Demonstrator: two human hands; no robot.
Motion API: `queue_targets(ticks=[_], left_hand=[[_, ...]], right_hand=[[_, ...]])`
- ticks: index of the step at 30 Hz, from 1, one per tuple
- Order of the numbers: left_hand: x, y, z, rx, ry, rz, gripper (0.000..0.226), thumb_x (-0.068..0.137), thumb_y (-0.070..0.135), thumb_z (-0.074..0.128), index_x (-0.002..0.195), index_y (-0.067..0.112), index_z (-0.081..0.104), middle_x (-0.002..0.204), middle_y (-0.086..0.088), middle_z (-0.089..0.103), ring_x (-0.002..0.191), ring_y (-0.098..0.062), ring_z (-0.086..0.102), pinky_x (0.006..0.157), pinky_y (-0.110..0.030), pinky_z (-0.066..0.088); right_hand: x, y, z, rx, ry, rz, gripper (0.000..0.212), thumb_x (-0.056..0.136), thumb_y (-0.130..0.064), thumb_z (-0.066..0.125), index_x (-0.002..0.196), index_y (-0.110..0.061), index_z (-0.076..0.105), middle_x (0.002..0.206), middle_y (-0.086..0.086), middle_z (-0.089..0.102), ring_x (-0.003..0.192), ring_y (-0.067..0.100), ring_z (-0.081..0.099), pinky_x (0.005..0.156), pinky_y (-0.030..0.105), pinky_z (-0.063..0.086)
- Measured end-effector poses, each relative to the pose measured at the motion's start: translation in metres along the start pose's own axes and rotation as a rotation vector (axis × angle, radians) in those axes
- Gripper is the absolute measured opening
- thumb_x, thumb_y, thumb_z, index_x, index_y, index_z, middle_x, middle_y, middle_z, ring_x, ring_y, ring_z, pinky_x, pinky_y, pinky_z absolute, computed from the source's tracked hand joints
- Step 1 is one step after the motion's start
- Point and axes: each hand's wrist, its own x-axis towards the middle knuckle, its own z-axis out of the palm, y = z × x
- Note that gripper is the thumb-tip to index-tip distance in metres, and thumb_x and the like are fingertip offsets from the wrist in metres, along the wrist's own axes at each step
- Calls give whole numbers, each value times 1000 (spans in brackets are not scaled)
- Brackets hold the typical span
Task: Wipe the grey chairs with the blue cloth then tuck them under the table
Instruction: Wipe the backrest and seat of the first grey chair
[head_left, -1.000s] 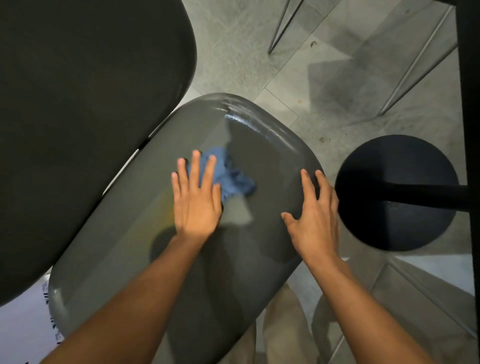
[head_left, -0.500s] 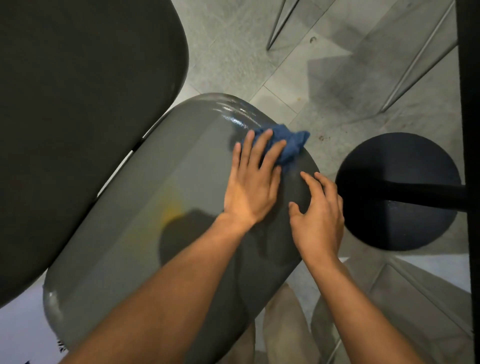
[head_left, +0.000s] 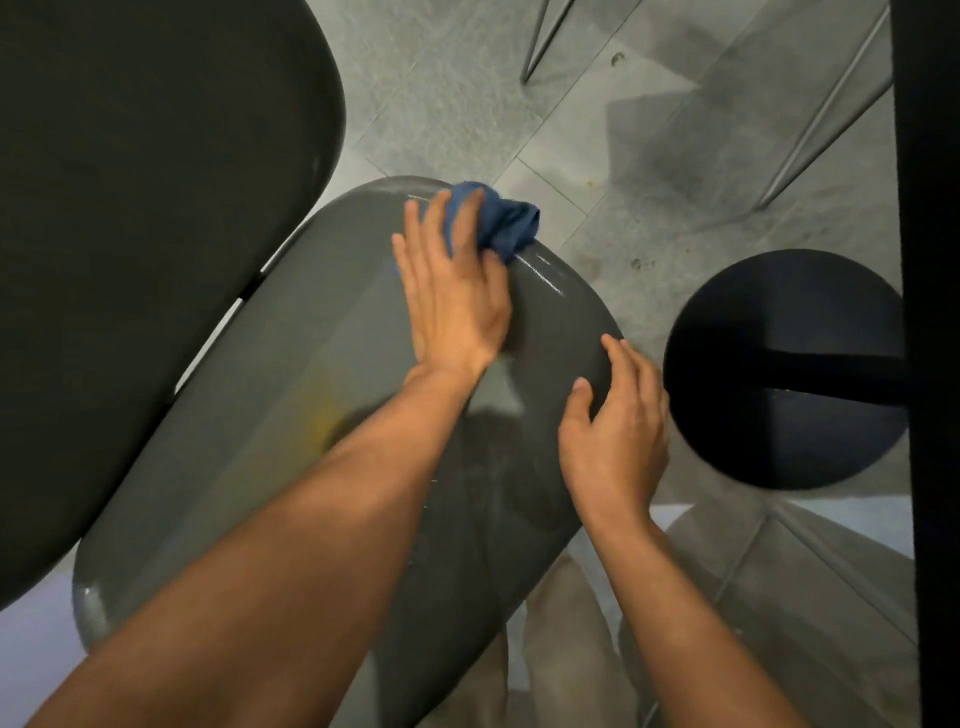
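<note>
**Cloth pressed to the far edge of a grey seat**

A blue cloth (head_left: 501, 221) is pressed against the far corner of a grey chair seat (head_left: 291, 395) by the left hand (head_left: 452, 296), whose fingers are laid out nearly straight over the bunched fabric. Part of the cloth is seen spilling past the fingertips and over the seat's rim. The seat's near-right edge is steadied by the right hand (head_left: 615, 431), its fingers loosely spread and resting on the curve, with nothing gripped.

Since the cloth is held down only by flat pressure and is not pinched, it could be pushed off the rim and dropped onto the tiled floor (head_left: 649, 130) beyond the fingertips if the stroke is carried further outward. A yellowish smear (head_left: 324, 421), lying nearer the left wrist, could be missed if wiping is kept to the far corner. The chair could also be shifted by a hard push, as only light contact is made by the right hand.

A dark chair back (head_left: 156, 234) is seen to the left of the left hand, and a round black table base (head_left: 779, 364) just beyond the right hand. No containers are visible, so no contents can be reported.
</note>
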Motion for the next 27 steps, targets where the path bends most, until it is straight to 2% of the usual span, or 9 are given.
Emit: queue_targets(ticks=[4, 9, 10, 12, 15, 18, 20, 23, 27], left_hand=[[-46, 29, 15, -8, -100, 208, 45, 93, 17, 54, 138, 13, 57, 155, -13, 45, 154, -39, 22, 125, -58, 12], [-143, 6, 8, -17, -312, 389, 43, 87, 17, 56, 130, 20, 49, 155, -7, 45, 156, -34, 20, 126, -56, 14], [-158, -8, 0, 4, -355, 418, 42, 85, 18, 54, 127, 21, 49, 153, -6, 46, 155, -34, 22, 125, -56, 17], [-174, -39, -18, 37, -386, 412, 39, 82, 19, 52, 121, 21, 49, 150, -4, 48, 154, -35, 25, 122, -57, 21], [-154, -73, -37, 17, -297, 230, 36, 82, 11, 57, 117, 19, 54, 146, -7, 53, 154, -37, 25, 126, -53, 17], [-96, -67, -37, 28, -133, 13, 41, 86, 4, 55, 127, 9, 57, 149, -14, 51, 153, -41, 24, 125, -56, 17], [-58, -43, -27, 8, -105, -54, 53, 88, 7, 51, 140, 11, 50, 156, -12, 43, 154, -40, 20, 126, -56, 14], [-53, -4, -8, 58, -142, 67, 61, 90, 19, 45, 151, 18, 42, 163, -9, 34, 155, -39, 18, 127, -55, 12], [-123, 6, 1, 60, -268, 234, 57, 87, 20, 49, 143, 21, 53, 164, -7, 35, 156, -38, 18, 126, -56, 14]], right_hand=[[9, -4, -6, 142, 52, 123, 40, 105, -25, 44, 144, -27, 52, 143, -4, 55, 129, 18, 50, 91, 27, 34], [18, -10, -20, 287, 132, 223, 37, 109, -25, 39, 142, -20, 55, 142, 3, 57, 118, 10, 51, 73, -2, 26], [19, -9, -21, 286, 129, 230, 36, 108, -24, 40, 141, -18, 56, 140, 4, 57, 116, 9, 51, 72, -4, 25], [19, -5, -19, 239, 89, 239, 35, 107, -26, 43, 138, -20, 59, 137, 2, 58, 115, 10, 54, 80, 7, 30], [12, 2, -15, 142, -4, 217, 35, 103, -30, 49, 137, -28, 58, 138, -6, 55, 122, 16, 56, 94, 31, 40], [11, 3, -14, 71, -20, 220, 36, 100, -33, 53, 136, -35, 57, 141, -11, 52, 123, 16, 54, 94, 34, 37], [12, 3, -14, 55, 2, 221, 35, 99, -36, 52, 133, -37, 59, 140, -12, 54, 123, 18, 55, 96, 37, 39], [15, 5, -15, 44, 18, 198, 33, 102, -38, 48, 132, -33, 61, 135, -4, 57, 120, 23, 57, 95, 39, 41], [15, 6, -15, 58, -1, 134, 37, 104, -37, 48, 138, -26, 59, 137, 3, 57, 123, 25, 57, 100, 38, 41]])
